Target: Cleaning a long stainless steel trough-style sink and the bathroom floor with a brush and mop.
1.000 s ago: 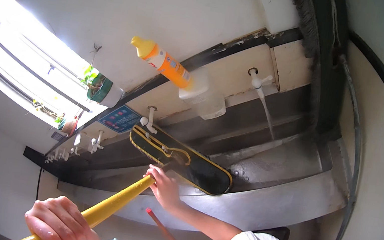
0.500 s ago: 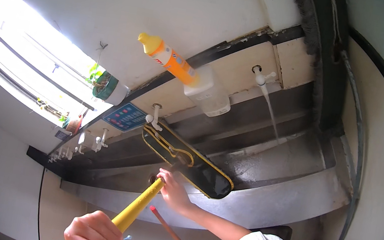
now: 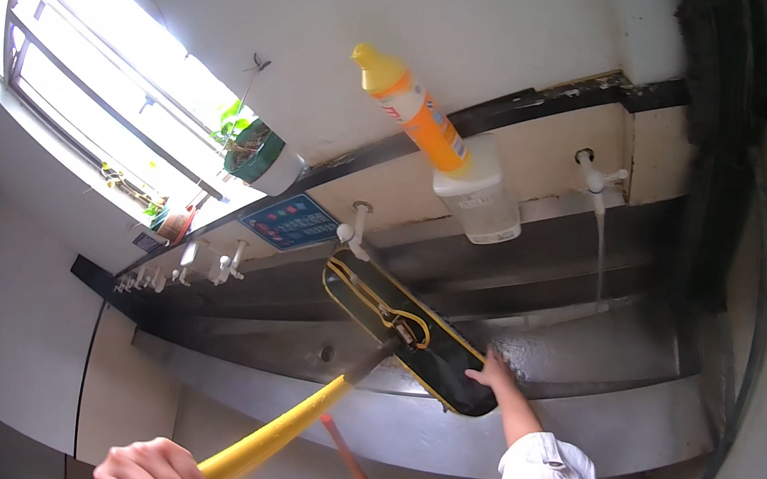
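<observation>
A flat mop has a long dark head [image 3: 444, 363] edged in yellow, slung at a tilt over the metal trough sink. Its yellow handle [image 3: 278, 433] runs down toward me from the joint at the middle of the head. My left hand [image 3: 160, 474] is wrapped round the handle's lower part. At the right end of the mop head, my right hand [image 3: 496, 372] grips the edge, thumb on the upper face; its other fingers are partly hidden. Water runs from the white tap [image 3: 598, 179] at the right into the sink, beyond the mop head.
The steel trough sink [image 3: 276, 399] runs along the tiled wall. On its ledge stand an orange bottle with a yellow cap [image 3: 424, 119], a whitish plastic container [image 3: 479, 200] and potted plants [image 3: 260, 158]. A reddish-brown stick [image 3: 356, 463] leans below the rim. A hose [image 3: 753, 332] hangs at right.
My right hand has left the upper handle near the joint and moved right to the end of the mop head. My left hand still holds the handle. The view has shifted slightly.
</observation>
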The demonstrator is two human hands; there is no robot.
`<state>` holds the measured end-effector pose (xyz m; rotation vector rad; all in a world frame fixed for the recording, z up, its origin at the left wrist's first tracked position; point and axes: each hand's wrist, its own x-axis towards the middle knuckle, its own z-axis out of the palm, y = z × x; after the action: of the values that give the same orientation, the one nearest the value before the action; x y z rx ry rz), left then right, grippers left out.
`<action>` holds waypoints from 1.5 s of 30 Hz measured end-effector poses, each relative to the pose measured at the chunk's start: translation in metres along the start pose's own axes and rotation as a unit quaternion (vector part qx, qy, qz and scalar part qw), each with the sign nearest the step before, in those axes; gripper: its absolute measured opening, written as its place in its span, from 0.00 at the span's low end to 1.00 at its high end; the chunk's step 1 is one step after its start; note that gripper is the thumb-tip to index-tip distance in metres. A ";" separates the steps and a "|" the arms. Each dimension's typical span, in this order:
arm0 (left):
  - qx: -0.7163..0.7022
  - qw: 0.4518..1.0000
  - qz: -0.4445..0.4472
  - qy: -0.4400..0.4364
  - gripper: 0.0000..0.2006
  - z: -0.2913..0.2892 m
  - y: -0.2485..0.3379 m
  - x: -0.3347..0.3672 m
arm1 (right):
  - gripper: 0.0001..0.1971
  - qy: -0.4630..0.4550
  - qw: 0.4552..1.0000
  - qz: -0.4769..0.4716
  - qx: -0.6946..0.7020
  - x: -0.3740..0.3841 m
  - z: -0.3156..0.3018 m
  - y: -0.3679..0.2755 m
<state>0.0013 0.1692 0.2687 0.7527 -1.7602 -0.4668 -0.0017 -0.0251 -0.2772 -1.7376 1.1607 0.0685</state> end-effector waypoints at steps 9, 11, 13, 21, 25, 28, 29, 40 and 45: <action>0.003 0.997 -0.046 0.054 0.17 -0.030 -0.026 -0.006 | 0.26 0.103 0.987 -0.115 0.037 -0.022 -0.033 0.000; 0.014 0.994 -0.069 0.079 0.17 -0.034 -0.030 -0.010 | 0.20 0.151 0.967 -0.202 -0.020 -0.035 -0.061 -0.017; -0.030 0.993 -0.048 0.099 0.18 -0.045 -0.057 -0.021 | 0.15 0.206 0.925 -0.288 -0.141 -0.034 -0.096 -0.012; -0.144 0.964 0.046 0.217 0.19 -0.038 -0.039 -0.035 | 0.05 0.174 0.690 -0.452 -0.538 -0.103 -0.219 -0.076; -0.194 0.941 0.119 0.250 0.18 -0.023 -0.027 -0.041 | 0.05 0.134 0.566 -0.524 -0.623 -0.120 -0.269 -0.093; -0.208 0.919 0.145 0.300 0.17 -0.003 -0.027 -0.050 | 0.05 0.066 0.423 -0.550 -0.717 -0.116 -0.288 -0.114; -0.190 0.922 0.133 0.310 0.16 0.003 -0.029 -0.056 | 0.04 0.032 0.395 -0.556 -0.731 -0.108 -0.286 -0.117; -0.096 0.941 -0.236 0.222 0.13 0.094 -0.131 -0.088 | 0.06 0.078 0.621 -0.729 -0.277 -0.042 -0.154 -0.111; -0.023 0.942 -0.294 0.160 0.11 0.101 -0.183 -0.092 | 0.06 0.199 0.852 -0.459 -0.152 -0.014 -0.228 -0.040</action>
<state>-0.0309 0.0956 0.0545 1.2517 -1.1998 -0.7326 -0.0814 -0.1854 -0.1292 -2.5115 0.4782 -0.7573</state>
